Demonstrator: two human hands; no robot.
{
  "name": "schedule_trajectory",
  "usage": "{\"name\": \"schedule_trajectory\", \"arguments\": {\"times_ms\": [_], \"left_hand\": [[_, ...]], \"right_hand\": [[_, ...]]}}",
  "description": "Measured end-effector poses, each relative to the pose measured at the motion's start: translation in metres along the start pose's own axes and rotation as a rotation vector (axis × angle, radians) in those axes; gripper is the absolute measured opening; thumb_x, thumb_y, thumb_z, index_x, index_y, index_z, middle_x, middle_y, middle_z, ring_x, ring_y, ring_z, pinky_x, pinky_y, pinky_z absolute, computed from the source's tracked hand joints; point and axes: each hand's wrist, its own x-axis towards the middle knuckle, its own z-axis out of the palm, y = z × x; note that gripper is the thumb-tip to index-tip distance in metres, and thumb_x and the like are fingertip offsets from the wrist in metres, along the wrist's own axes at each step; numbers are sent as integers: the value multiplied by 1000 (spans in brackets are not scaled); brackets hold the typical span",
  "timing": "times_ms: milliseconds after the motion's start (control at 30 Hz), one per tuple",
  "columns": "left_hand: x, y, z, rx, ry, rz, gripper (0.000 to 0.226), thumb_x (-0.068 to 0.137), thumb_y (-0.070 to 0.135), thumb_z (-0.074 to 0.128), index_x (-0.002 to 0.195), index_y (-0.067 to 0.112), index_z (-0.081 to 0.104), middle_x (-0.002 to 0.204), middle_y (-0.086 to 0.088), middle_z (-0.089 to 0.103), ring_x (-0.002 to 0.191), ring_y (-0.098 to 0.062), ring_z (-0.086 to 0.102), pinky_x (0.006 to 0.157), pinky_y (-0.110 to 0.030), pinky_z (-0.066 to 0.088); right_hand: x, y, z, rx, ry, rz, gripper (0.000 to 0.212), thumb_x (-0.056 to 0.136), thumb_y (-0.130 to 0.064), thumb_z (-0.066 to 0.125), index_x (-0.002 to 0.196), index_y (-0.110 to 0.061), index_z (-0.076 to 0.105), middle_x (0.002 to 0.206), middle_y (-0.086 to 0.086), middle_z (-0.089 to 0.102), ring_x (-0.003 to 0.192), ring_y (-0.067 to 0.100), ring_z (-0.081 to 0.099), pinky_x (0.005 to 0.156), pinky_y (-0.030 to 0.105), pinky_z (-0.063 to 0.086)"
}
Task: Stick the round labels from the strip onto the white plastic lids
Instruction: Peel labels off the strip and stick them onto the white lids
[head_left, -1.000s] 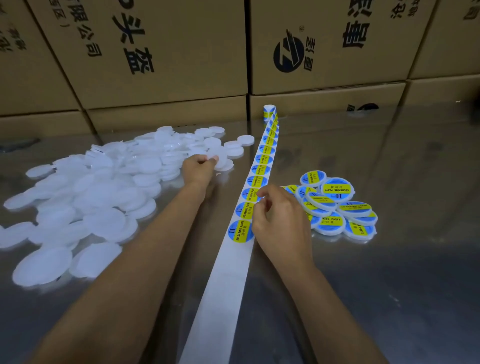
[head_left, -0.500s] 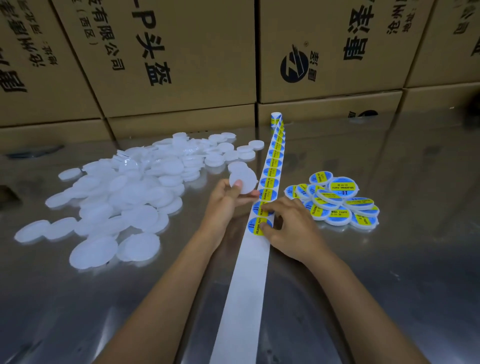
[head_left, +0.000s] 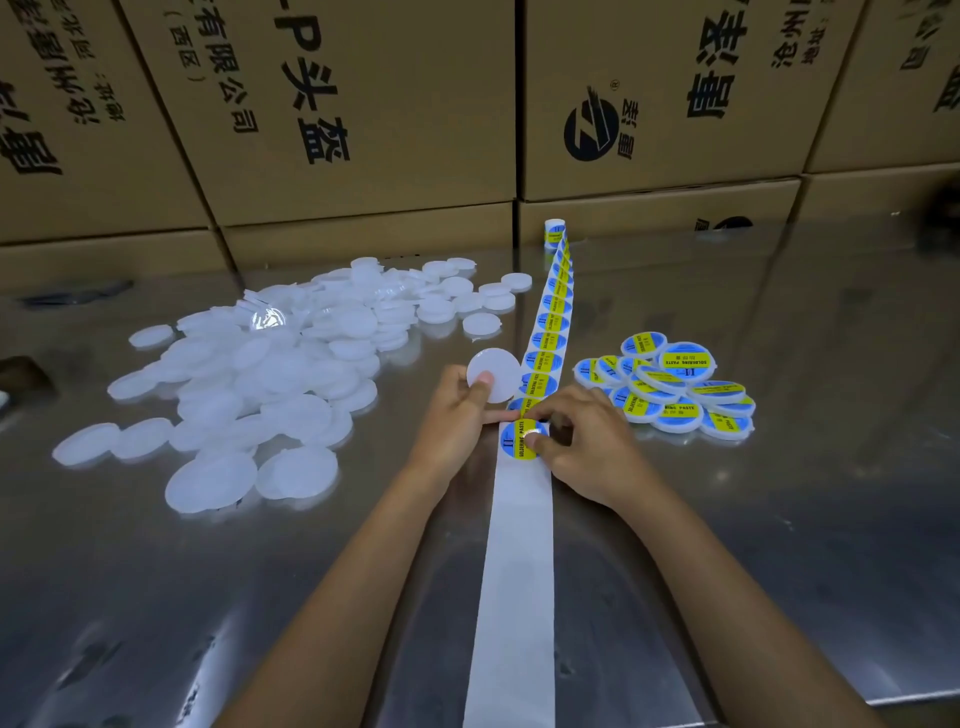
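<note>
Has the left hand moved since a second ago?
Yes. The left hand left the blank lid pile and came right to the strip, holding a lid.

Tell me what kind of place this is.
Probably a small factory or warehouse packing bench: stacked brown cardboard cartons line the back, and a shiny metal worktable holds a heap of plain white plastic lids beside a long strip of round blue-and-yellow labels.

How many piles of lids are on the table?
2: a pile of blank white lids left of the strip, and a smaller labelled pile right of it. The left hand holds one more lid.
</note>
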Motion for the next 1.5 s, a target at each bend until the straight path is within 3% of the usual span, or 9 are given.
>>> {"name": "schedule_trajectory", "arguments": {"times_ms": [67, 167, 300, 433, 567, 667, 767, 1033, 1500], "left_hand": [[1, 0, 1, 4, 5, -8, 13, 107, 22, 43, 98, 13, 47, 118, -15, 70, 86, -21, 76, 69, -17, 55], [3, 1, 1, 30, 13, -30, 10, 107, 19, 43, 102, 10, 47, 119, -16, 69, 87, -21, 76, 74, -21, 56], [4, 0, 2, 82, 43, -25, 16, 105, 12, 47, 114, -1, 53, 119, -21, 67, 100, -31, 71, 70, -20, 58], [1, 6, 2, 17, 64, 23, 21, 101, 2, 51, 119, 2, 61, 119, -21, 67, 109, -35, 67, 89, -43, 59], [-4, 13, -1, -26, 86, 92, 31, 99, 3, 54, 124, 17, 66, 122, -8, 69, 113, -27, 67, 98, -46, 55], [-6, 15, -1, -252, -16, 23, 40, 101, 1, 51, 136, 17, 60, 125, -11, 68, 108, -31, 70, 89, -44, 60], [-7, 18, 2, -417, -120, -72, 36, 101, 0, 49, 131, 14, 61, 120, -12, 72, 106, -29, 72, 80, -35, 61], [-10, 19, 9, -542, -218, -179, 35, 102, 6, 36, 114, 15, 68, 115, -14, 74, 111, -29, 69, 87, -35, 60], [-15, 24, 15, -528, -214, -210, 39, 102, 8, 38, 135, 7, 59, 120, -15, 71, 109, -27, 69, 90, -35, 59]], "right_hand": [[0, -1, -1, 17, 16, -15, 17, 85, -24, 72, 100, -29, 68, 90, -16, 52, 93, 10, 44, 88, 37, 41], [0, -7, 0, 108, 97, -58, 14, 79, -11, 71, 87, -22, 65, 84, -20, 55, 88, 11, 46, 82, 33, 42], [1, -17, -3, 525, 203, 86, 19, 76, 3, 66, 76, -15, 60, 73, -17, 58, 69, 9, 49, 66, 19, 42], [3, -21, -8, 701, 305, 101, 25, 79, 9, 62, 79, -16, 55, 76, -1, 57, 63, 9, 48, 57, 18, 41], [-1, -26, -9, 751, 323, 87, 29, 80, 9, 66, 83, -17, 54, 74, -11, 60, 62, 2, 54, 57, 14, 43], [-1, -29, -9, 824, 305, 113, 31, 80, 8, 70, 85, -18, 55, 82, -6, 65, 70, 3, 62, 63, 14, 49], [0, -29, -10, 887, 314, 145, 29, 80, 5, 74, 87, -17, 57, 91, 1, 69, 79, 11, 67, 71, 21, 56], [2, -25, -6, 708, 388, 90, 35, 78, -2, 78, 85, -29, 55, 83, -13, 66, 71, 10, 65, 64, 17, 51], [0, -24, -4, 584, 411, 17, 40, 78, -7, 78, 85, -37, 53, 83, -28, 63, 67, -1, 60, 59, 8, 42]]}}
